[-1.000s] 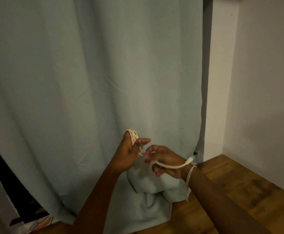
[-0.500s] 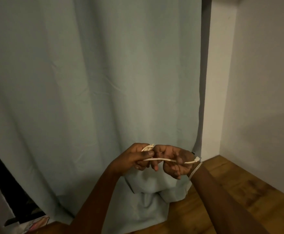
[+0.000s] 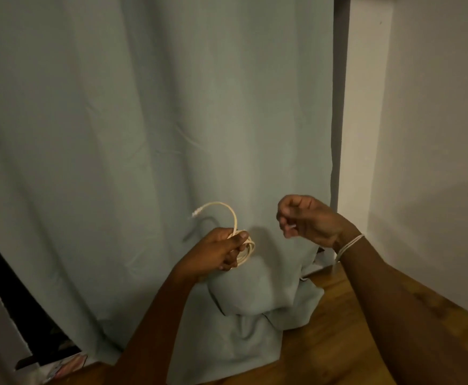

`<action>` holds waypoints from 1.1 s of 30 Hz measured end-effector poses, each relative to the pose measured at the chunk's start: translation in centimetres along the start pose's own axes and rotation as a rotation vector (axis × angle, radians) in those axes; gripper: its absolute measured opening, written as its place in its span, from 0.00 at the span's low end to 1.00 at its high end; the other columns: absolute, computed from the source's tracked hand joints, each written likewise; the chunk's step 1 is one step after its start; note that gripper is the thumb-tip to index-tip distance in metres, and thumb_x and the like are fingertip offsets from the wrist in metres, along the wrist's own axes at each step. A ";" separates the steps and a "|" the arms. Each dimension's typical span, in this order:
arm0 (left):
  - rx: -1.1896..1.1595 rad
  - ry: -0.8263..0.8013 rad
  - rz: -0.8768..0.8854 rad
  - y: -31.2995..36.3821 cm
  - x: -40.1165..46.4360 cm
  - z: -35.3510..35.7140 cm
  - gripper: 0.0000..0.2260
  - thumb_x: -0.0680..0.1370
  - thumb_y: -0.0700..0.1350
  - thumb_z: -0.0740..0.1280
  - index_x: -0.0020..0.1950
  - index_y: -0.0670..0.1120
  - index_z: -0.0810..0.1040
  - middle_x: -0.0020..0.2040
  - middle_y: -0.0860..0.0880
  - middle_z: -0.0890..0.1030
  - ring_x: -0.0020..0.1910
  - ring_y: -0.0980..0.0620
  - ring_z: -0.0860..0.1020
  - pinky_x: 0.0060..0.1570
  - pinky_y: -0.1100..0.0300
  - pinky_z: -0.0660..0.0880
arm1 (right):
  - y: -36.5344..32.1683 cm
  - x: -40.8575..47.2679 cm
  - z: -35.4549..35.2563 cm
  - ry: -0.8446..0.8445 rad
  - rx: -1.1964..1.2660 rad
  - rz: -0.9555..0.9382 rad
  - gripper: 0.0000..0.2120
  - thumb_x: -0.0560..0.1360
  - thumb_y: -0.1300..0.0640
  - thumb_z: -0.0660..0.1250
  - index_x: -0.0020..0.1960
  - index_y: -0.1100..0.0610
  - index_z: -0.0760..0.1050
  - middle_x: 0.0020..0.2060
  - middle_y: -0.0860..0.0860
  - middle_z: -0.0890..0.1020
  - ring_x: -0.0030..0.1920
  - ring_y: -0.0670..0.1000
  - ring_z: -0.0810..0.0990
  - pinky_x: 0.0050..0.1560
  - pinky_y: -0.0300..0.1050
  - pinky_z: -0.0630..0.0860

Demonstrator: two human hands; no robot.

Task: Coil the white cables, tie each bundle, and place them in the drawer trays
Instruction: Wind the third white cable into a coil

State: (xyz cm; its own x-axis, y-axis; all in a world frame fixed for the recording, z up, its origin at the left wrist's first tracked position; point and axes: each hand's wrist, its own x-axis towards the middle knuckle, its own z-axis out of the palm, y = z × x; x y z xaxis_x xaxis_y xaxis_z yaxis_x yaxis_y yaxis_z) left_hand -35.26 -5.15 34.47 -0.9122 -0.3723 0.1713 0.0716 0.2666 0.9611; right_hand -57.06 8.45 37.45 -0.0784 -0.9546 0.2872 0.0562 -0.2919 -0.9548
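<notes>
The left hand (image 3: 221,252) hides part of the coil (image 3: 245,252). The white bit in the right hand (image 3: 308,218) is too small to tell.

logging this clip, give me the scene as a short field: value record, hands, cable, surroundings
left hand: grips the coiled white cable
cable end: one plug end arcs up free above the coil
right hand: apart from the coil, fingers curled, pinching something small and white, too small to identify
right wrist: thin white bands around it
backdrop: pale blue curtain, hem bunched on the wooden floor
drawer trays: not in view
</notes>
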 end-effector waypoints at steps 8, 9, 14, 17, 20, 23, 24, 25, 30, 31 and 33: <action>0.889 0.052 -0.001 -2.0 2.0 0.4 0.16 0.80 0.57 0.62 0.47 0.45 0.79 0.45 0.48 0.82 0.46 0.51 0.80 0.51 0.54 0.76 | -1.2 0.6 5.7 0.226 -0.950 -0.589 0.08 0.79 0.59 0.68 0.56 0.56 0.83 0.56 0.50 0.83 0.57 0.48 0.80 0.56 0.45 0.77; 0.826 0.025 -0.023 -1.8 2.0 0.6 0.14 0.80 0.55 0.63 0.45 0.46 0.79 0.42 0.49 0.82 0.42 0.52 0.80 0.47 0.56 0.76 | 0.0 0.9 5.4 0.102 -1.114 -0.577 0.10 0.79 0.59 0.69 0.58 0.55 0.83 0.61 0.50 0.82 0.62 0.48 0.77 0.62 0.44 0.74; 0.124 -0.166 -0.031 -0.6 0.9 0.7 0.12 0.79 0.51 0.67 0.39 0.47 0.76 0.27 0.48 0.66 0.25 0.53 0.64 0.28 0.60 0.62 | 4.0 0.1 3.6 0.080 -0.919 -0.286 0.11 0.79 0.55 0.68 0.60 0.56 0.82 0.58 0.49 0.84 0.64 0.46 0.77 0.70 0.47 0.71; -0.186 -0.142 0.034 -0.9 0.7 0.5 0.15 0.79 0.52 0.65 0.42 0.41 0.74 0.24 0.50 0.62 0.21 0.55 0.60 0.28 0.60 0.62 | 5.3 -0.4 4.9 0.196 -0.558 -0.250 0.12 0.82 0.56 0.61 0.59 0.58 0.81 0.53 0.57 0.85 0.56 0.51 0.83 0.61 0.49 0.78; -0.428 -0.050 0.099 -1.2 1.0 1.0 0.17 0.79 0.53 0.63 0.43 0.39 0.74 0.22 0.52 0.62 0.20 0.54 0.60 0.29 0.63 0.71 | 6.9 -0.3 7.4 0.360 -0.227 -0.178 0.17 0.84 0.52 0.55 0.63 0.58 0.78 0.54 0.58 0.84 0.55 0.52 0.83 0.55 0.47 0.80; -0.492 0.019 0.121 -1.9 1.6 1.9 0.17 0.78 0.57 0.63 0.39 0.45 0.78 0.22 0.52 0.63 0.21 0.53 0.62 0.31 0.60 0.69 | 8.8 0.1 9.1 0.505 -0.036 -0.152 0.23 0.82 0.44 0.54 0.65 0.57 0.77 0.55 0.59 0.84 0.55 0.58 0.84 0.56 0.54 0.81; -0.511 0.037 0.111 -1.9 1.7 2.4 0.18 0.78 0.58 0.62 0.38 0.46 0.78 0.22 0.52 0.63 0.20 0.55 0.62 0.32 0.60 0.68 | 9.2 0.4 9.6 0.582 -0.094 -0.187 0.23 0.82 0.44 0.53 0.64 0.57 0.77 0.53 0.59 0.84 0.53 0.58 0.84 0.55 0.54 0.81; -0.529 0.055 0.095 -1.8 1.8 2.9 0.20 0.79 0.59 0.60 0.37 0.45 0.76 0.22 0.52 0.63 0.20 0.56 0.62 0.31 0.61 0.68 | 9.5 0.6 10.0 0.667 -0.180 -0.239 0.22 0.83 0.45 0.53 0.61 0.57 0.78 0.49 0.59 0.85 0.49 0.57 0.84 0.52 0.52 0.81; -0.578 0.040 0.059 -1.0 2.8 4.5 0.21 0.82 0.56 0.54 0.39 0.43 0.73 0.23 0.49 0.67 0.23 0.55 0.67 0.27 0.64 0.68 | 8.6 0.1 9.9 0.899 -0.410 -0.419 0.15 0.85 0.56 0.55 0.55 0.61 0.78 0.36 0.49 0.81 0.33 0.42 0.79 0.35 0.34 0.75; -0.553 0.036 0.060 -1.0 3.1 4.8 0.21 0.83 0.55 0.54 0.40 0.42 0.74 0.24 0.49 0.69 0.24 0.55 0.69 0.28 0.63 0.70 | 8.3 -0.3 9.4 0.920 -0.482 -0.438 0.14 0.85 0.57 0.55 0.54 0.61 0.78 0.37 0.49 0.81 0.34 0.42 0.79 0.36 0.34 0.74; -0.455 0.063 0.056 -0.9 3.8 5.6 0.20 0.84 0.52 0.54 0.43 0.41 0.76 0.27 0.48 0.73 0.26 0.53 0.74 0.32 0.61 0.76 | 8.0 -1.2 8.1 0.965 -0.624 -0.455 0.13 0.85 0.58 0.56 0.52 0.60 0.78 0.38 0.50 0.81 0.37 0.43 0.79 0.39 0.36 0.74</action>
State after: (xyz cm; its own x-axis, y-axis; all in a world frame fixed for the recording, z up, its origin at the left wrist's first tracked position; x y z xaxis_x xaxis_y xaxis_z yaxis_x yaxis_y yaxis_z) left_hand -41.06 -1.81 33.09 -0.8768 -0.4253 0.2245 0.3023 -0.1243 0.9451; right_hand -48.48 6.81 30.09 -0.6837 -0.2623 0.6810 -0.6315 -0.2551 -0.7322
